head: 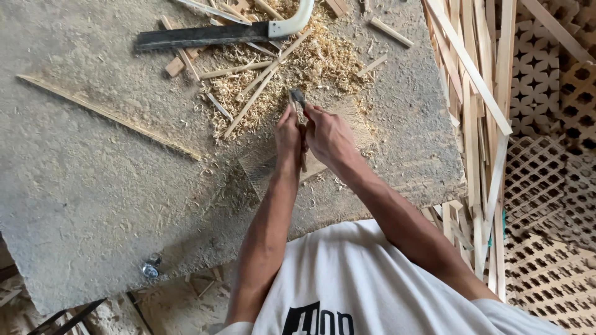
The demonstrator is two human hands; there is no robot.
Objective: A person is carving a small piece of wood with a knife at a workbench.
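Observation:
My left hand [287, 135] and my right hand [329, 135] are pressed close together over the dusty workbench [93, 186]. The right hand grips a small knife whose dark blade [298, 97] sticks out past the fingers toward the shavings. A thin wooden stick [303, 162] is held in the left hand; its lower end shows between the two wrists. The blade lies at the stick's upper end. Both hands sit on a flat wooden board [360, 124] on the bench.
A pile of wood shavings and loose sticks [298, 62] lies just beyond the hands. A long dark blade with a white handle [205, 36] rests at the top. A long thin strip [105, 115] lies left. Wooden slats [478, 93] and lattice panels [546, 186] stand right.

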